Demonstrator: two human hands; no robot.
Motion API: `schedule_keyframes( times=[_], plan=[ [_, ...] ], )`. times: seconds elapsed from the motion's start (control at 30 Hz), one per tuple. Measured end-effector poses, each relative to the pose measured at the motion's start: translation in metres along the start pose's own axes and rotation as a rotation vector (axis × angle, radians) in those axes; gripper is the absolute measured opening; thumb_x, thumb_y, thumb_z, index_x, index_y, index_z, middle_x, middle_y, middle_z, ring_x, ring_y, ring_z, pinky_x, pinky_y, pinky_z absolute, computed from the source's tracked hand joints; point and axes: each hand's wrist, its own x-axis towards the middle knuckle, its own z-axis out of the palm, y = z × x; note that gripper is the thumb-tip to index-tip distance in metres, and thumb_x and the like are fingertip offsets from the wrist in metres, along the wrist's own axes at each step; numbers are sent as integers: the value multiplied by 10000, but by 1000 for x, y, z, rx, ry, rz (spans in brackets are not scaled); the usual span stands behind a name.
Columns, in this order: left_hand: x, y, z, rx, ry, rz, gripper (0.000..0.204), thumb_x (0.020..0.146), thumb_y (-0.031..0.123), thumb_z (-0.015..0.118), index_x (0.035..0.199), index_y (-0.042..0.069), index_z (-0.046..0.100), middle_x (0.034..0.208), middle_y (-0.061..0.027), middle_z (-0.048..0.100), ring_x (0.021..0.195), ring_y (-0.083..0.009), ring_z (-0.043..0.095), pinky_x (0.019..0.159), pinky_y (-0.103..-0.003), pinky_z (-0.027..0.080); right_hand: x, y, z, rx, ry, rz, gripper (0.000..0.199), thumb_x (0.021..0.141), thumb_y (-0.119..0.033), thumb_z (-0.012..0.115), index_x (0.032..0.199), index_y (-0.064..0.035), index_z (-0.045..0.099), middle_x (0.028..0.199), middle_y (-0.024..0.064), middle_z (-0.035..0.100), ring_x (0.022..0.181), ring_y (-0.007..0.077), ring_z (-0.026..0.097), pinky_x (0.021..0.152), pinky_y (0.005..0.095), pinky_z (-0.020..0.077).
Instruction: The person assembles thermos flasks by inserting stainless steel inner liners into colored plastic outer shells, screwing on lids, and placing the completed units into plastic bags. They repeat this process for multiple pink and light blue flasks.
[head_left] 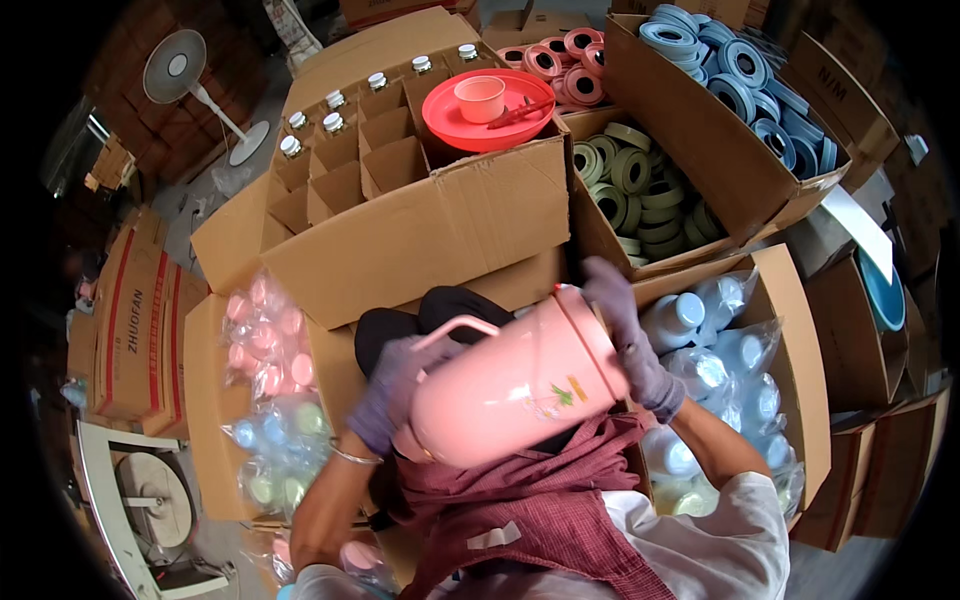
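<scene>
A glossy pink thermos jug with a green plant print lies tilted across my lap. Its base points to the lower left and its top to the upper right. My left hand, in a purple-grey glove and slightly blurred, grips the base end beside the handle. At the other end my right hand, gloved alike, clasps the jug's top collar. The fingers of my left hand are partly hidden by the jug.
Ahead stands a divided carton with several silver-capped bottles and a red tray carrying a pink cup. Boxes of green rings and blue rings stand right. Bagged pink cups and bagged blue cups flank me.
</scene>
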Motion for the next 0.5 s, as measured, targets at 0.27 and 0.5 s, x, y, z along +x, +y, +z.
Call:
schedule_keyframes(
  times=[0.27,0.5],
  plan=[
    [18,32,2,65,329,260,182,832,160,628,960,45,689,988,-110,713,968,-312,682,939,-423,522,-10,70,24,1075,323,1032,455,994,-489,463,1194,-98,577,1074,127,673,989,225,633,926,359,502],
    [4,22,18,6,300,9,210,818,163,632,972,28,680,1013,-126,712,970,-334,674,929,-416,515,-10,65,27,767,53,540,460,1014,-392,451,1294,-35,525,1284,145,563,1202,262,531,1041,360,411]
  ],
)
